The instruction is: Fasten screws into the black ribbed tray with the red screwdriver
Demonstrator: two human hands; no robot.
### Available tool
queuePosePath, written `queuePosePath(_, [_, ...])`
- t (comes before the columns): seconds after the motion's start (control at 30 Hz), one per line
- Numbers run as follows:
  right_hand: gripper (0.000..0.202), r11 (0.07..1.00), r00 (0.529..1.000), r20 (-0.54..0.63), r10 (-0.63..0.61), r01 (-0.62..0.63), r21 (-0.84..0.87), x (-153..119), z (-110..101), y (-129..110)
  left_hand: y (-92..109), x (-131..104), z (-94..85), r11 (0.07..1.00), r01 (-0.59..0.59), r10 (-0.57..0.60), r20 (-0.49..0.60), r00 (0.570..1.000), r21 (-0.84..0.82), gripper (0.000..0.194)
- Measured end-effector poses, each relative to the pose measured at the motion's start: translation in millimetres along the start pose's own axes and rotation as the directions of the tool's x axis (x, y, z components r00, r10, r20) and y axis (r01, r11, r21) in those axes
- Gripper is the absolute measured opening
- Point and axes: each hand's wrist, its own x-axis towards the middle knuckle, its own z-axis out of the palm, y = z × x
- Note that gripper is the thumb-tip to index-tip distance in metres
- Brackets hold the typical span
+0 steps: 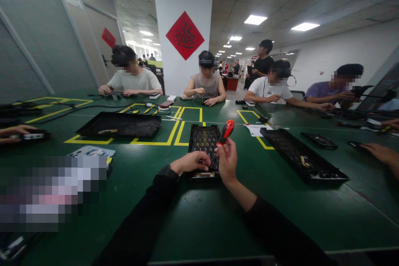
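My right hand grips a screwdriver by its red and black handle. Its shaft slants down to the left toward a small black rectangular tray-like part with rows of small light spots. Above the near end of that part, my left hand has its fingers bent together beside the screwdriver's shaft. Whatever those fingers pinch, if anything, is too small to make out. The screwdriver's tip is hidden among my fingers. A pale strip lies at the near end of the black part.
Larger black trays lie to the left and right, beside a small black panel and a paper sheet. Yellow tape marks the green table. Several people sit opposite; others' hands reach in from both sides.
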Motion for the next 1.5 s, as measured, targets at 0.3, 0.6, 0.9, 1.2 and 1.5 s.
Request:
queuePosePath(0.3, [0.035, 1.000, 1.000, -0.007, -0.004, 0.004, -0.003, 0.6, -0.2, 1.2, 2.4, -0.3, -3.4, 0.998, -0.060, 0.060, 0.020, 0.998, -0.015, 0.021])
queuePosePath(0.6, [0.044, 0.995, 0.997, 0.071, 0.031, -0.038, 0.094, -0.7, 0.9, -6.2, 0.9, -0.4, -2.0, 1.000, -0.029, 0.028, 0.005, 1.000, 0.005, 0.023])
queuePosePath(0.9, [0.044, 1.000, 0.997, 0.079, 0.005, -0.005, 0.005, -2.2, -1.2, -3.0, 3.1, -1.5, -1.9, 0.999, -0.016, 0.016, -0.012, 1.000, -0.035, 0.026])
queuePosePath(1.2, [0.043, 1.000, 0.996, 0.094, -0.011, 0.014, -0.024, 0.5, -1.3, -2.2, 5.0, -3.9, -4.5, 0.990, -0.103, 0.100, -0.045, 0.994, -0.093, 0.022])
queuePosePath(1.5, [0.041, 0.999, 0.993, 0.119, 0.009, -0.014, 0.043, -1.0, -0.3, -5.6, 8.9, -0.7, -3.8, 0.996, -0.029, 0.003, -0.290, 0.957, -0.083, 0.026])
